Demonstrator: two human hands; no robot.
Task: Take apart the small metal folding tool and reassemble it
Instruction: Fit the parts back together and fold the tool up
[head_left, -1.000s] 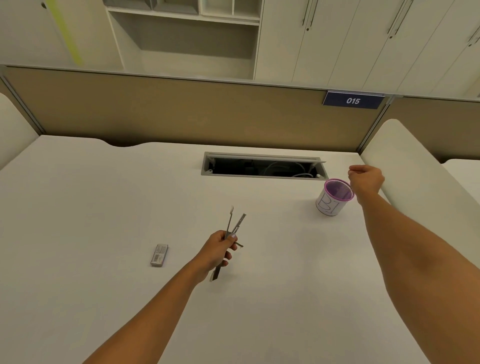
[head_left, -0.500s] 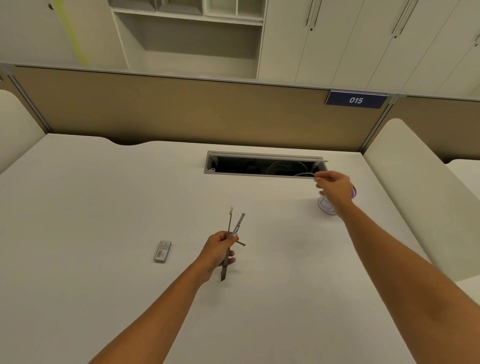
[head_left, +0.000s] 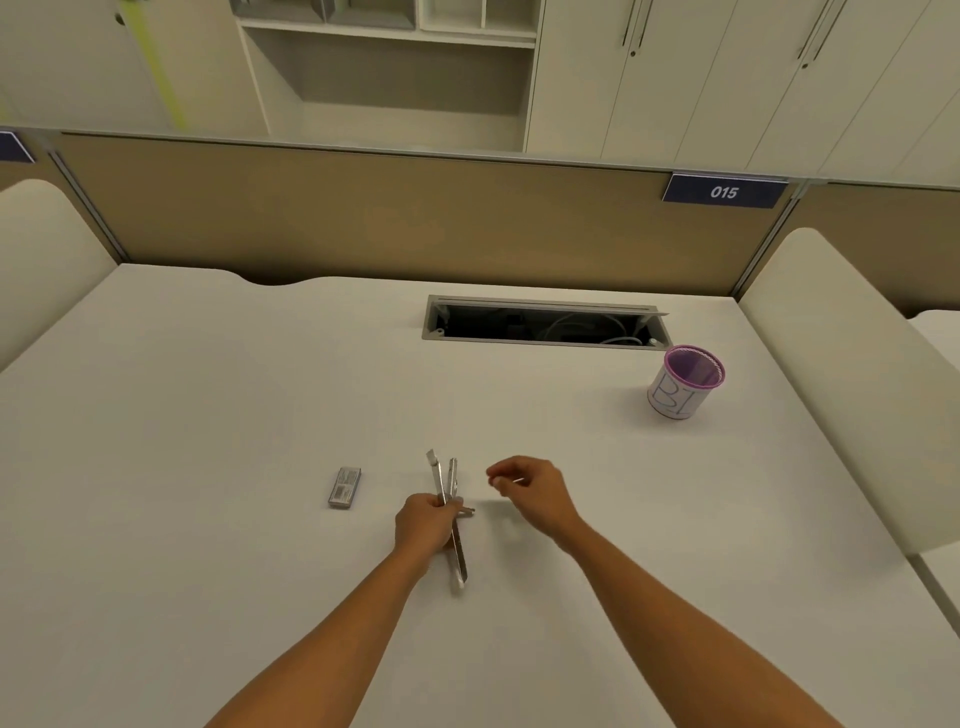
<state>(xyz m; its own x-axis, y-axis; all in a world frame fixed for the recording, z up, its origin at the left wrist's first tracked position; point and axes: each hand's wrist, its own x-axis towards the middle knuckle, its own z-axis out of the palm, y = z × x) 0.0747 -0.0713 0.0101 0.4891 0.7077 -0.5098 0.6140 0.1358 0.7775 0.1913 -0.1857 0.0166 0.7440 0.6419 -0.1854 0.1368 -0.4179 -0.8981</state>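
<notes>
My left hand (head_left: 425, 525) grips the small metal folding tool (head_left: 458, 558) just above the white desk (head_left: 208, 467), near its middle. Two thin metal arms fan out upward from my fist and one longer arm points down toward me. A short stub sticks out to the right at the pivot. My right hand (head_left: 532, 493) hovers a little to the right of the tool, fingers curled. Its thumb and forefinger pinch what looks like a small thin pale part, too small to identify.
A small grey box (head_left: 345, 487) lies on the desk left of the tool. A purple-rimmed cup (head_left: 684, 383) marked with blue letters stands at the back right. An open cable tray (head_left: 540, 325) is sunk into the desk behind. A tan partition closes the far edge.
My right hand has left the cup and come back toward me, stopping beside the tool with its fingertips pinched. My left hand has kept hold of the tool, with the arms now closer together.
</notes>
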